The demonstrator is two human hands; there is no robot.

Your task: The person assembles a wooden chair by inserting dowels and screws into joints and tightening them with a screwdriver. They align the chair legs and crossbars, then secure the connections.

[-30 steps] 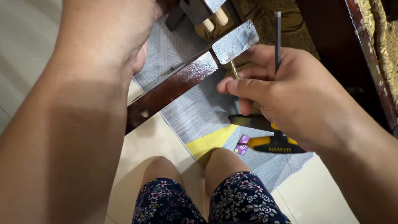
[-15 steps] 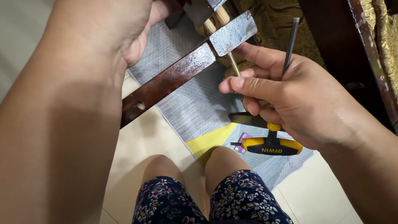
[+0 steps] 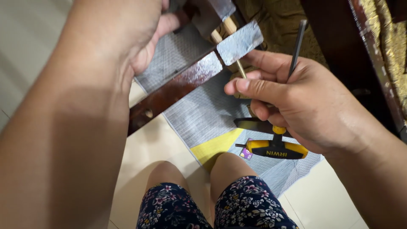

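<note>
My left hand [image 3: 127, 38] grips a dark red-brown wooden furniture rail [image 3: 178, 87], partly wrapped in grey woven sheet, with pale wooden dowels [image 3: 224, 29] sticking out near its end. My right hand [image 3: 305, 101] holds a thin dark metal rod [image 3: 296, 42] between its fingers and pinches a thin brass-coloured screw or pin [image 3: 241, 68] beside the rail's wrapped end. Just below my right hand lies a T-handle tool with a yellow and black grip [image 3: 275, 148].
A grey woven sheet with a yellow patch [image 3: 203, 123] lies on the pale tiled floor [image 3: 152, 148]. My knees in flowered shorts [image 3: 212, 203] are at the bottom. Dark wooden furniture with gold fabric [image 3: 377, 51] stands at the right.
The rail and my left hand have moved up and left in view. My right hand has tilted the metal rod and lifted slightly, uncovering the yellow T-handle tool below.
</note>
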